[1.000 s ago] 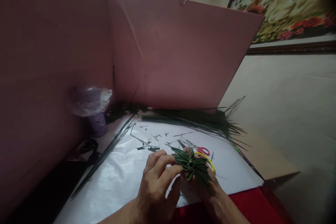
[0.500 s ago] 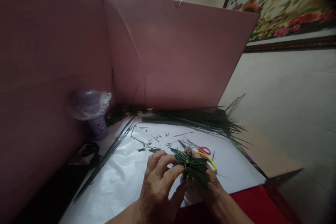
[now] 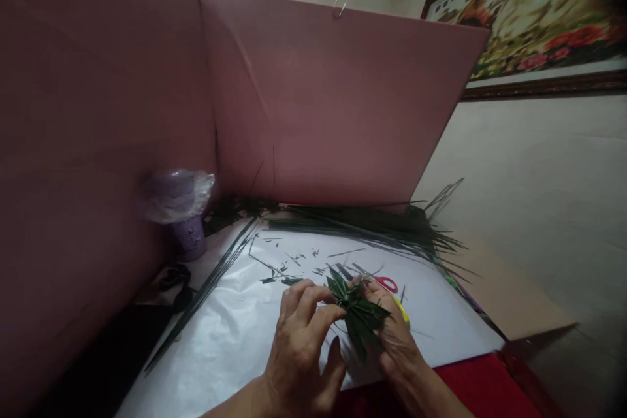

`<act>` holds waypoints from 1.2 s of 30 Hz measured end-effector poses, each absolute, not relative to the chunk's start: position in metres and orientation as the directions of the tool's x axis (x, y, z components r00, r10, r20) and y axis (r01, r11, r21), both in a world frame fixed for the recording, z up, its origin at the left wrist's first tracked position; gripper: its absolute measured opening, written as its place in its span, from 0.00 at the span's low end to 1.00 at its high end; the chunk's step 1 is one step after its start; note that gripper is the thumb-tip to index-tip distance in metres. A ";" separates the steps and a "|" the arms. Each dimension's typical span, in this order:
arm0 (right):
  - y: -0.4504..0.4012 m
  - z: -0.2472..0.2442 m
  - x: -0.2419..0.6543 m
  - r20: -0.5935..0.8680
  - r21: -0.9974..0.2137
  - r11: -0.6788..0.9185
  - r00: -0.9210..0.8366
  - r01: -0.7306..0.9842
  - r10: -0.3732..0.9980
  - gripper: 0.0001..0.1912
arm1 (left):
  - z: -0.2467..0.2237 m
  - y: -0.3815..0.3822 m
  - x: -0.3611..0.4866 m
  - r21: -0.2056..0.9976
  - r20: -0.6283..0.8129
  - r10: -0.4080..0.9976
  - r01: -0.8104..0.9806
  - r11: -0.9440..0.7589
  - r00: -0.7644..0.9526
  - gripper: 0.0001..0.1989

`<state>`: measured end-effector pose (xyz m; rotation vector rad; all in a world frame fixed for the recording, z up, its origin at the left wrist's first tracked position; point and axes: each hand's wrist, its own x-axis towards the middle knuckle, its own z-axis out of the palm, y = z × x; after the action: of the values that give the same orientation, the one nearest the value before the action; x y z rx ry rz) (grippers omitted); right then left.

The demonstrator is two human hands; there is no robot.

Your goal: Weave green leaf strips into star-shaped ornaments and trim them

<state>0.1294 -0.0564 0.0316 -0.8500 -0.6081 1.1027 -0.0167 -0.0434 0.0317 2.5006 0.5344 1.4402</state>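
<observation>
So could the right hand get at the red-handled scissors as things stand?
Probably, yes: the red-handled scissors lie partly exposed just beyond the right hand, though that hand seems busy supporting the leaf piece.

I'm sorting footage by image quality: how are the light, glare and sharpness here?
Head view: dim overall, darkest at lower left; head view: pale glare on the white sheet beside the left hand; head view: the clear plastic around the purple container looks smeared, and fine folds in the green leaf piece are soft.
</observation>
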 end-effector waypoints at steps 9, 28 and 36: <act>-0.060 0.028 0.131 -0.072 -0.835 0.190 0.445 -0.516 0.893 0.19 | 0.024 -0.035 -0.014 0.598 0.636 0.611 0.199 -0.776 0.472 0.27; -0.059 0.018 0.137 -0.002 -0.892 0.276 0.613 -0.358 0.790 0.14 | 0.021 -0.035 -0.015 0.538 0.563 0.523 0.196 -0.820 0.641 0.36; -0.061 0.017 0.132 -0.003 -0.919 0.233 0.597 -0.317 0.802 0.14 | 0.014 -0.031 -0.008 0.429 0.686 0.527 0.307 -0.850 0.501 0.21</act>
<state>0.1325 -0.0611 0.0166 -1.0778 -0.5390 0.8220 -0.0084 -0.0311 0.0139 2.4953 0.7085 1.2699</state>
